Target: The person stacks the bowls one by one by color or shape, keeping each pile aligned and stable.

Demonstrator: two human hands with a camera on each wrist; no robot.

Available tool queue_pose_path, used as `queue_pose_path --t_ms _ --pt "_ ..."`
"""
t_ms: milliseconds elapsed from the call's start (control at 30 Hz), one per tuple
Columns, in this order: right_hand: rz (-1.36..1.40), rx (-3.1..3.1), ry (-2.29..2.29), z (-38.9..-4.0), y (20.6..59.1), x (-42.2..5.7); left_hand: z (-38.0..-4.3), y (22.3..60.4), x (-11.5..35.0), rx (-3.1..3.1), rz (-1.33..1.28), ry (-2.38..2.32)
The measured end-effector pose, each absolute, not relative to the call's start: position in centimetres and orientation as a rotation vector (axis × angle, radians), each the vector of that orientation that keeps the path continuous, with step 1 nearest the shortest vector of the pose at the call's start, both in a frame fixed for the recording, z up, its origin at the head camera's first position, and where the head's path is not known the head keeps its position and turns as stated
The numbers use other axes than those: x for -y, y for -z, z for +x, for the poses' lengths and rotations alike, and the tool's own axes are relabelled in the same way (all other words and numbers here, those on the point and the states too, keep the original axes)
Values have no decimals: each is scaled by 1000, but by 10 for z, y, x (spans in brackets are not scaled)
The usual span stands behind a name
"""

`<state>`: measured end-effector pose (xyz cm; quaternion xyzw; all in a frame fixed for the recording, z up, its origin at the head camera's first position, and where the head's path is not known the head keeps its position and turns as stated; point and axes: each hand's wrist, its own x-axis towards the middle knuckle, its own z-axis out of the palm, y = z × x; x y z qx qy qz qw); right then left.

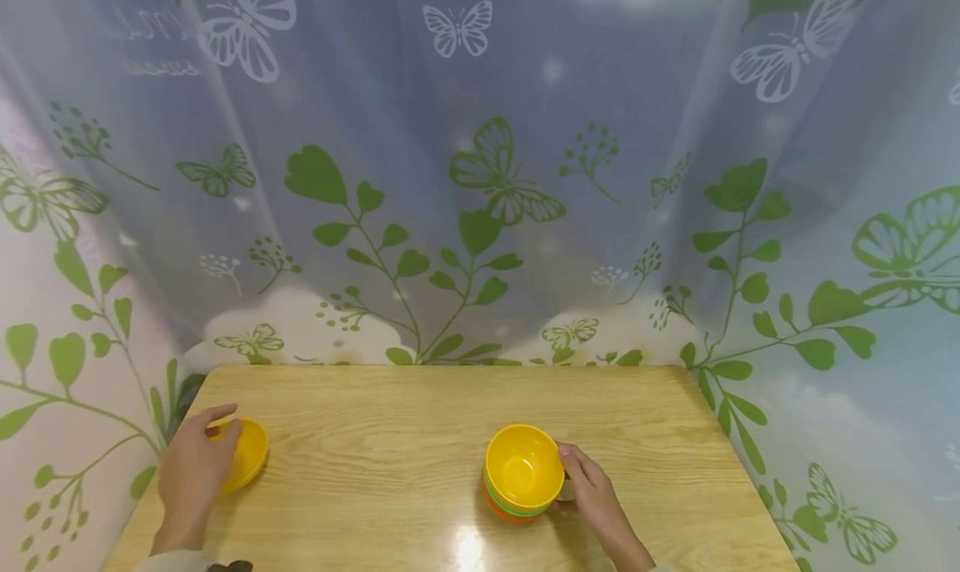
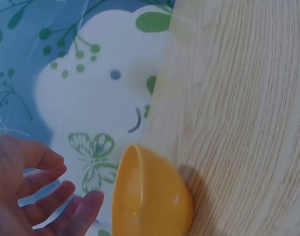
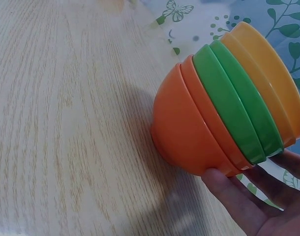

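Observation:
Toward the table's left edge, a yellow bowl [image 1: 251, 459] stands with its opening up, partly hidden by my left hand [image 1: 197, 464]. In the left wrist view this hand [image 2: 42, 196] has its fingers loosely bent, with a gap between the fingertips and the bowl [image 2: 162, 196]. Right of the middle stands a nested stack of bowls [image 1: 522, 468], yellow on top, green between and orange lowest. My right hand [image 1: 596, 493] holds the stack by its right side. In the right wrist view its thumb [image 3: 228, 194] lies on the orange bowl [image 3: 189, 123], the other fingers along the green and yellow ones.
Everything stands on a light wood-grain table [image 1: 375, 439]. A printed curtain [image 1: 480, 180] with leaves and butterflies hangs along its back edge and both sides. Glare [image 1: 468, 547] shines on the tabletop near the front.

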<state>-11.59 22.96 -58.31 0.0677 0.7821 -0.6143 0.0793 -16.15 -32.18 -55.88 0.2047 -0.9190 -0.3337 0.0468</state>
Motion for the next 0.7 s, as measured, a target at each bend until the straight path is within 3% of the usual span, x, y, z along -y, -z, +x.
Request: queue_pose_path --t_ms 700 --pt "202 -2345 1848 -117 583 -229 -141 564 349 2746 712 922"
